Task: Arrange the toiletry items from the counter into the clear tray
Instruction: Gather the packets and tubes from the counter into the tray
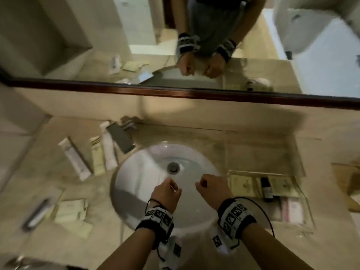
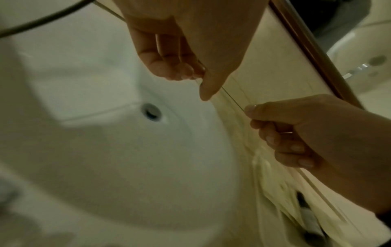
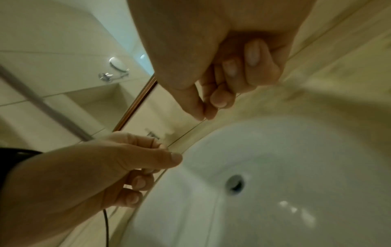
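Both hands hover over the white sink basin (image 1: 148, 172), fingers curled in. The left hand (image 1: 165, 193) has its thumb pressed against the curled fingers; in the head view a thin pale sliver shows at its fingertips, but blur hides whether it pinches anything. The right hand (image 1: 212, 189) is likewise balled loosely, thumb tip meeting the index finger, and nothing can be made out between them. In the left wrist view a fine line runs between the left hand (image 2: 184, 55) and the right hand (image 2: 296, 133); it may be the seam of the worktop (image 1: 58, 191) behind them.

The clear tray (image 1: 300, 168) sits on the worktop to the right of the basin, holding cream sachets (image 1: 241, 185) and a small dark bottle (image 1: 266, 189) near its front. Left of the basin, white tubes (image 1: 74, 158) and cream packets (image 1: 71, 211) lie on the worktop, well apart from the tray.
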A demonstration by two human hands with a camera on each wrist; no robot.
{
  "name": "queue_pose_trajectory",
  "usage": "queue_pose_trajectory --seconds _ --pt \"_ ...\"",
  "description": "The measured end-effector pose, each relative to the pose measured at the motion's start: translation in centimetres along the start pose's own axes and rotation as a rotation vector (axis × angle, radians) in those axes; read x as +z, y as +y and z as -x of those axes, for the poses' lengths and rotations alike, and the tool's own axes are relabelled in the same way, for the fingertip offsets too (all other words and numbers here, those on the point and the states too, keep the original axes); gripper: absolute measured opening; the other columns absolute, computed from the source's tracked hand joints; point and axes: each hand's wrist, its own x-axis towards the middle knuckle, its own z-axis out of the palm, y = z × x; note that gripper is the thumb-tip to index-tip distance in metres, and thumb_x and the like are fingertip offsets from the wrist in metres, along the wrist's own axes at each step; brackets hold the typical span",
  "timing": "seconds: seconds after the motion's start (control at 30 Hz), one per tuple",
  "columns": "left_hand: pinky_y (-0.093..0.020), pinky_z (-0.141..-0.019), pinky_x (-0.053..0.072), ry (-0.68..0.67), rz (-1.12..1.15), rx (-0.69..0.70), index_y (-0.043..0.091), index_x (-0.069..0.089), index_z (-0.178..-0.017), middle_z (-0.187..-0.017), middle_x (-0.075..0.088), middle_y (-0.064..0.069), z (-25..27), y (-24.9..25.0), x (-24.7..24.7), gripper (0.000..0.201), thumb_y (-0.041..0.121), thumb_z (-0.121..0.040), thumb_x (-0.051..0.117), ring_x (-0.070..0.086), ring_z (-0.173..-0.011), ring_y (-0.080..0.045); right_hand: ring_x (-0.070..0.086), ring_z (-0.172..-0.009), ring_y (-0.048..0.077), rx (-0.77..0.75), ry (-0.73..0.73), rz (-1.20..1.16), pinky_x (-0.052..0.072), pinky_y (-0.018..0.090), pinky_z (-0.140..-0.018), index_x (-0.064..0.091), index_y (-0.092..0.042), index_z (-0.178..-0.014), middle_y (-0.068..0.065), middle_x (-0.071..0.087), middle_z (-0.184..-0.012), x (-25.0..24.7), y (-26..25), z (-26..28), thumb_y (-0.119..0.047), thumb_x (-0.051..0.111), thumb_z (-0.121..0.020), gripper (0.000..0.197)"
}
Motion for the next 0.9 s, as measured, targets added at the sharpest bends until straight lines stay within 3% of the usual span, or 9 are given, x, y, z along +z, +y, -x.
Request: queue_pose_trajectory --seconds 0.1,0.23,0.37,0.57,0.7,0.8,0.9 --pt "-0.025 -0.066 0.042 0.072 0.03 -0.135 0.028 0.047 -0.075 -0.071 0.056 0.008 1.4 -6.8 -3.6 0.022 0.038 -0.085 0.063 0.059 -0.074 -0.018 0.056 -0.07 0.02 -0.139 -0.085 0.015 0.048 0.032 -0.066 0.05 -0.021 -0.069 -0.001 0.055 -0.07 4.5 -5.9 -0.5 -0.038 0.058 -0.088 0.026" --pt "-0.03 -0.068 0.05 0.181 0.082 -0.334 0.025 0.054 -0.079 -0.079 0.065 0.004 4.3 -16.4 -8.4 0.014 0.035 -0.082 0.063 0.062 -0.078 -0.021 0.055 -0.069 0.017 -0.257 -0.209 0.066 0.048 0.03 -0.064 0.054 -0.022 -0.075 -0.007 0.053 -0.066 10.7 -13.6 -0.3 -0.034 0.057 -0.089 0.018" --pt "-0.027 -0.063 0.042 0.222 0.08 -0.462 0.027 0.053 -0.083 -0.079 0.06 0.002 6.1 -23.5 -12.9 0.01 0.035 -0.082 0.059 0.055 -0.072 -0.023 0.061 -0.079 0.022 -0.305 -0.301 0.087 0.05 0.032 -0.069 0.059 -0.017 -0.086 0.002 0.063 -0.082 16.3 -19.7 0.2 -0.029 0.056 -0.089 0.013" --pt "-0.029 -0.073 0.045 0.29 0.117 -0.533 0.022 0.059 -0.108 -0.106 0.064 -0.005 4.8 -31.0 -17.4 0.022 0.029 -0.088 0.05 0.061 -0.094 -0.027 0.063 -0.094 0.023 -0.266 -0.419 0.154 0.051 0.032 -0.084 0.065 -0.017 -0.097 0.004 0.068 -0.099 22.9 -27.2 -0.6 -0.037 0.056 -0.086 0.024" --pt "-0.039 -0.087 0.051 0.182 0.085 -0.477 0.011 0.06 -0.114 -0.117 0.061 -0.008 2.0 -33.5 -19.2 0.029 0.027 -0.093 0.046 0.059 -0.106 -0.029 0.064 -0.083 0.023 -0.248 -0.415 0.235 0.052 0.034 -0.079 0.068 -0.011 -0.086 0.006 0.07 -0.089 24.4 -29.9 -1.9 -0.042 0.06 -0.084 0.031" --pt "-0.039 -0.094 0.05 0.14 0.109 -0.424 0.014 0.053 -0.128 -0.128 0.056 -0.008 0.5 -34.6 -19.7 0.045 0.036 -0.088 0.054 0.057 -0.112 -0.027 0.062 -0.083 0.022 -0.253 -0.368 0.325 0.049 0.032 -0.075 0.066 -0.013 -0.087 0.005 0.068 -0.09 24.8 -30.8 -2.3 -0.047 0.057 -0.086 0.036" --pt "-0.037 -0.096 0.047 0.102 0.128 -0.409 0.013 0.043 -0.134 -0.135 0.047 -0.01 -0.5 -34.7 -19.9 0.057 0.041 -0.086 0.06 0.054 -0.117 -0.028 0.06 -0.082 0.022 -0.245 -0.366 0.368 0.044 0.029 -0.071 0.06 -0.016 -0.084 0.005 0.065 -0.09 24.9 -31.5 -2.8 -0.041 0.052 -0.092 0.028"
